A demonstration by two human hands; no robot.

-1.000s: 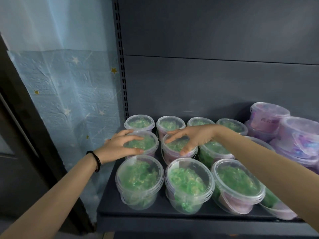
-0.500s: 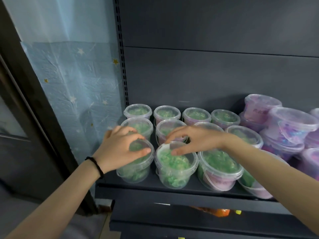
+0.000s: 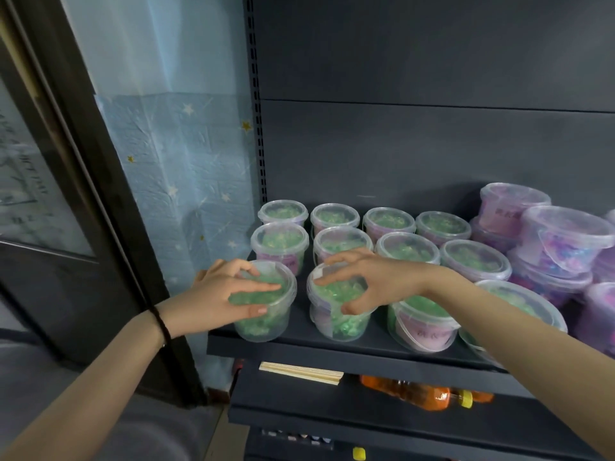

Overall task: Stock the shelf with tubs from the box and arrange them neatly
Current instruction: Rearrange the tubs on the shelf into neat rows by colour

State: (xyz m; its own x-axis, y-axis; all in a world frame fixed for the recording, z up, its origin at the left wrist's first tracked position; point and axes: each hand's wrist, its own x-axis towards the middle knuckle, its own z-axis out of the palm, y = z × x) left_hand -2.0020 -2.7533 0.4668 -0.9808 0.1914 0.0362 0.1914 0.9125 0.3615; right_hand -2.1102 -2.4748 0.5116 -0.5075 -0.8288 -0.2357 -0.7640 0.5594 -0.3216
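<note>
Head view: at the front edge of the shelf [image 3: 299, 352], the leftmost tub [image 3: 273, 326] is grasped by the left hand [image 3: 216, 294], the neighbouring tub [image 3: 336, 324] by the right hand [image 3: 376, 281]; both stand upright.

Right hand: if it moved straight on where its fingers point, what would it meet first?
Probably the front-left tub, which the left hand grips. The right hand points left across the second front tub. Depth is unclear.
</note>
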